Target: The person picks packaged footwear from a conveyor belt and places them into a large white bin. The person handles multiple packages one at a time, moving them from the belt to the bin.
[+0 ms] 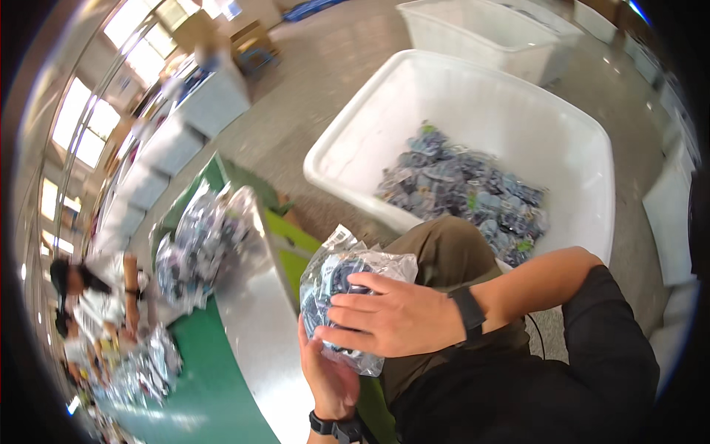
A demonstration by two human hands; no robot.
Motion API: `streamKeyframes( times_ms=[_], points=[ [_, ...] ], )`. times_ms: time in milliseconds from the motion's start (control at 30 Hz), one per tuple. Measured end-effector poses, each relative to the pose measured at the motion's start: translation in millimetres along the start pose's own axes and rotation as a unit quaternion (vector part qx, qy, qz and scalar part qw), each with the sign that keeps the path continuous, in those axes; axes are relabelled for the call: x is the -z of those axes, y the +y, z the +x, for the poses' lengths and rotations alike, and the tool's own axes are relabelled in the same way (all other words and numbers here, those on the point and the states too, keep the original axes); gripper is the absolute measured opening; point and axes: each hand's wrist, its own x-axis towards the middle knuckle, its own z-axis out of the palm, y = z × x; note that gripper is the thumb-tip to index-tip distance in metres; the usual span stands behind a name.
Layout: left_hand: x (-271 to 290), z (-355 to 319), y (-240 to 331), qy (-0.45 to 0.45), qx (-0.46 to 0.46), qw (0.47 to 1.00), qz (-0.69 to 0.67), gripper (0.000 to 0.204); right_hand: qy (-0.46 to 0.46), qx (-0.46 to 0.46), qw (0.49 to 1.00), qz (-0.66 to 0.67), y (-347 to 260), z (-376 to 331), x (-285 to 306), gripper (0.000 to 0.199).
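Note:
A clear plastic bag packed with dark and light blue items is held between my two hands, above my lap. The kind of items inside cannot be made out through the film. My left hand cups the bag from its lower left side, its fingers partly hidden behind it. Across the top of the bag lies my right hand, fingers a little spread and pressed on the film. Loose film sticks out beyond the bag's upper end.
Right of my knee stands a large white bin with many small blue-grey packets in it. More filled clear bags lie on the metal-edged green table at left. Co-workers sit along it. Another white bin stands behind.

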Motion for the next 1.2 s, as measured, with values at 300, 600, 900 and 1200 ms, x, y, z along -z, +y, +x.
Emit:
streamKeyframes(
  times_ms=[300, 600, 900, 1200],
  points=[
    [4.5, 13.8, -9.0, -0.155, -0.023, 0.969, 0.189, 0.061, 0.0, -0.131, 0.99, -0.06, 110.8, -84.2, 57.1, 0.048],
    [114.6, 28.7, -1.2, -0.003, -0.156, 0.876, 0.456, 0.031, -0.232, -0.458, 0.853, -0.097, 211.5, -265.6, 41.6, 0.053],
    [137.4, 22.3, -5.3, 0.1, -0.154, 0.9, 0.396, 0.027, -0.355, -0.515, 0.778, -0.057, 284.0, -318.2, 29.5, 0.059],
    [146.4, 21.8, -10.1, 0.088, -0.194, 0.902, 0.376, 0.021, -0.218, -0.586, 0.761, -0.176, 343.2, -265.8, 21.7, 0.069]
  ],
)
